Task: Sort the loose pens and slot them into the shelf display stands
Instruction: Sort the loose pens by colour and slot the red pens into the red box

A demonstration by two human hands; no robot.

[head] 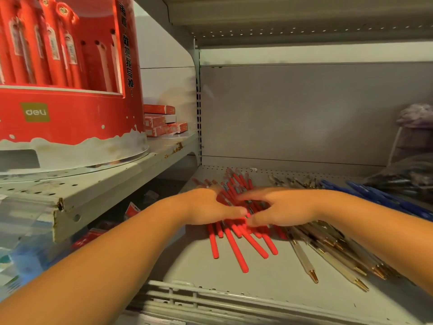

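the round red display stand (70, 127) on the upper shelf (164, 150) carries the brand "deli" in pale lowercase letters on a small olive-gold square (35, 112), low on its front. down the stand's right-hand red post runs a column of dark chinese characters (128, 50), which closes with an exclamation mark; they are too skewed to read with certainty. the pens (30, 43) slotted in the stand bear white labels (70, 49) whose print is too small to read. the print on the small red boxes (159, 121) behind the stand cannot be made out.
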